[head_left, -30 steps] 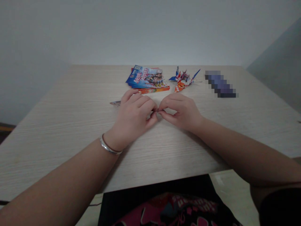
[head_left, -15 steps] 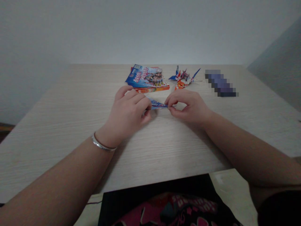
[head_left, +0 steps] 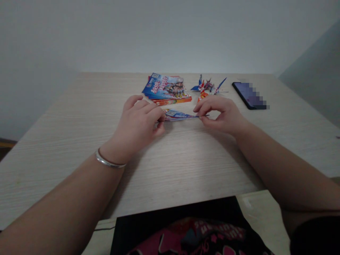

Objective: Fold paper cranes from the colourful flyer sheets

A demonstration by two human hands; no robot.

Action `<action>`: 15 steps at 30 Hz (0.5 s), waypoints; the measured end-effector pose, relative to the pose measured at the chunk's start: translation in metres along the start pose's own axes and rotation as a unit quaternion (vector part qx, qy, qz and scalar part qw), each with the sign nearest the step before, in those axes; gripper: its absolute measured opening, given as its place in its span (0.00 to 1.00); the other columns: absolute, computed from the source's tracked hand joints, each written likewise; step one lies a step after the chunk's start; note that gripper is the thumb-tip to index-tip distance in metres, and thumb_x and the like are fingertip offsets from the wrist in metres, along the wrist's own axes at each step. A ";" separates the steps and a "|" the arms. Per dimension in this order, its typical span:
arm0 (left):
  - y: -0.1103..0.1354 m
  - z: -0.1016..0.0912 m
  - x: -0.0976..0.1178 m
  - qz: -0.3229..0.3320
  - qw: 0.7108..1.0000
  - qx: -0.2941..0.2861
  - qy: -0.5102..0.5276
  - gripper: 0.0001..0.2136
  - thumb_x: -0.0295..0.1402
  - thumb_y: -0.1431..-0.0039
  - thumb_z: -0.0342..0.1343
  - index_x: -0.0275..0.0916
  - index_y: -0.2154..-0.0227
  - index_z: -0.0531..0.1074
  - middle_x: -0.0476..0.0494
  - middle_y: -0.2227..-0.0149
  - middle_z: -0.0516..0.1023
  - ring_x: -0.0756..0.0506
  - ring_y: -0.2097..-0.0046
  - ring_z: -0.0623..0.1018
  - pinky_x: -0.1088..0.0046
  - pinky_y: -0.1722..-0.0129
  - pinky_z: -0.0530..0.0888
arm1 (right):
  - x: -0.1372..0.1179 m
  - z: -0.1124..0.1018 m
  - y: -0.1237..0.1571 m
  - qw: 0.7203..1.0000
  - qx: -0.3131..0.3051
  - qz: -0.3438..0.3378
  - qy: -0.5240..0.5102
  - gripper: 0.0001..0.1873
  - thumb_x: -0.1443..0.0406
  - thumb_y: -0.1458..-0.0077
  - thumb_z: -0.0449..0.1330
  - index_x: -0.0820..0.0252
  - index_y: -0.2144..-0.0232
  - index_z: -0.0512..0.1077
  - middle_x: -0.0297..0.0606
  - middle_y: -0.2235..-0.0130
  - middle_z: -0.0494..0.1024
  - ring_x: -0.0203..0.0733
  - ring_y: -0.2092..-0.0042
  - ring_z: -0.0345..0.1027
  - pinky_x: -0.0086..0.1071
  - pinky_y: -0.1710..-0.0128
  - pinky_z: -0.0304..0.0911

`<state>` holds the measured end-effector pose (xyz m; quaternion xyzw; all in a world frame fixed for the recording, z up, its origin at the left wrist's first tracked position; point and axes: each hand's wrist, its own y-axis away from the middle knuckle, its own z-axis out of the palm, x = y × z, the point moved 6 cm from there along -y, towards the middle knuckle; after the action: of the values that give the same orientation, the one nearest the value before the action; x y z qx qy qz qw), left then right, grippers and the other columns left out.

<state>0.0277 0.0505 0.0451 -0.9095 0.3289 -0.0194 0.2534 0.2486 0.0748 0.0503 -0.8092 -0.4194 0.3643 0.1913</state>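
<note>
Between my two hands a narrow folded paper (head_left: 176,115), blue with print on it, stretches sideways just above the table. The fingers of my left hand (head_left: 140,118) are closed on its wide end and hide that part. My right hand (head_left: 221,115) pinches the thin pointed end between thumb and forefinger, with the dark tip sticking out past the fingers. Just beyond the hands, a stack of printed leaflets (head_left: 166,86) lies to the left. Several folded paper cranes (head_left: 204,86) in blue, orange and white sit to the right of the stack, partly behind my right hand.
A phone (head_left: 247,94), partly pixelated, lies at the back right of the light wooden table (head_left: 170,163). The wall (head_left: 170,39) rises behind the table's far edge. A black surface (head_left: 172,210) and patterned cloth (head_left: 202,237) are at the near edge.
My hands have moved apart, the left one to the left and the right one to the right. More of the folded paper shows between them.
</note>
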 end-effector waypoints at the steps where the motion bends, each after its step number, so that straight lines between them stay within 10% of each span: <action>1: 0.000 0.000 0.000 0.000 1.000 -0.004 0.000 0.04 0.31 0.40 0.53 0.43 0.68 0.73 0.45 0.65 0.81 0.40 0.56 0.78 0.54 0.37 0.65 | 0.002 -0.001 0.000 1.000 -0.004 0.006 0.000 0.04 0.69 0.49 0.62 0.55 0.73 0.74 0.34 0.63 0.83 0.41 0.59 0.78 0.38 0.55 0.74; 15: 0.003 0.010 -0.016 -0.049 0.997 -0.052 0.025 0.04 0.30 0.43 0.54 0.42 0.70 0.74 0.44 0.67 0.80 0.39 0.59 0.79 0.55 0.42 0.67 | 0.043 -0.014 0.014 0.991 -0.018 0.096 -0.096 0.02 0.66 0.49 0.64 0.56 0.71 0.73 0.41 0.58 0.84 0.42 0.55 0.79 0.32 0.65 0.72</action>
<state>0.0153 0.0633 0.0374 -0.9356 0.2907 -0.0371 0.1967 0.2830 0.1018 0.0332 -0.8104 -0.3631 0.4489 0.0995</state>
